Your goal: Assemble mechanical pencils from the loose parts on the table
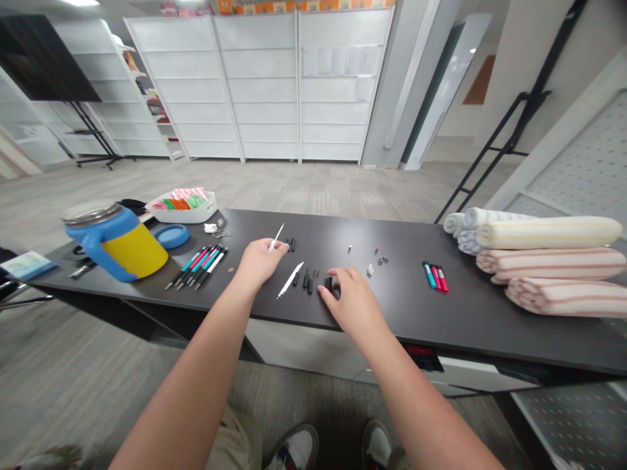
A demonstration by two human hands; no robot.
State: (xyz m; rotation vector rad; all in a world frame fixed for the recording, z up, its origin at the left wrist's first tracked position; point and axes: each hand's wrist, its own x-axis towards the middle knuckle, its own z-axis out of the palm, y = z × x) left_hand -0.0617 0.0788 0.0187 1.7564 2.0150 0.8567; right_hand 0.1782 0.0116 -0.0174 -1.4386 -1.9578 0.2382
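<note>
My left hand (262,261) pinches a white pen refill (276,237), tilted with its thin end up. Just past its fingertips lie small black pen parts (292,245). My right hand (353,297) is low over the table, thumb and index finger closed around a short black pen part (329,283). Between the hands lie several white refills (290,281) side by side, black pen grips (307,281) and tiny springs (316,273). Beyond the right hand are a small pile of clear pieces (370,269) and some dark metal clips (383,260).
Assembled pens (198,266) lie in a row at left, near a blue and yellow mug (117,241), its blue lid (171,235) and a white basket (183,210) of wrapped items. Teal and red pen barrels (435,277) lie at right, before rolled towels (548,261).
</note>
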